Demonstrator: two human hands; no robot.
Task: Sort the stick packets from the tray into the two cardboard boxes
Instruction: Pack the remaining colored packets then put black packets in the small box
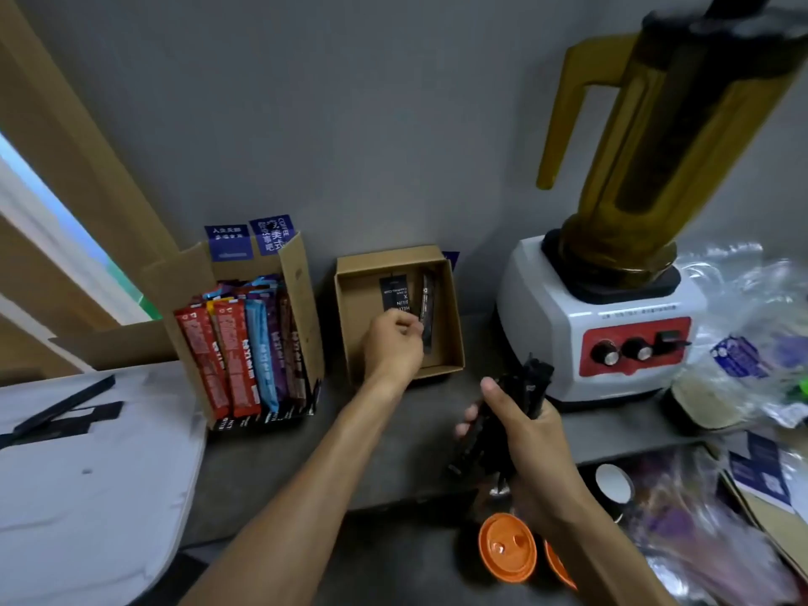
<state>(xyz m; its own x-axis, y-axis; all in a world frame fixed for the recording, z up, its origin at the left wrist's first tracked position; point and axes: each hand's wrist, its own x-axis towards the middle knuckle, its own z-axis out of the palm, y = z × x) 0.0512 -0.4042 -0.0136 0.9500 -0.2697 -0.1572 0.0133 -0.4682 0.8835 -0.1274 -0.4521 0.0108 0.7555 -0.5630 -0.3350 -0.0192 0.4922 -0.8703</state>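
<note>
A bundle of black stick packets (509, 419), judged light, slim and slippery, is clenched mid-length in the right hand (531, 448), while 1 packet (426, 312) is pinched by the left hand (393, 345) inside the right box (454, 299).

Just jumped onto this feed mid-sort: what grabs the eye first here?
The tall amber blender on its white-and-red base towers at the right. Left of centre, the open cardboard box packed with red, blue and purple stick packets stands out. Between them the left hand reaches into the shallow box, while the right hand grips black packets.
</note>
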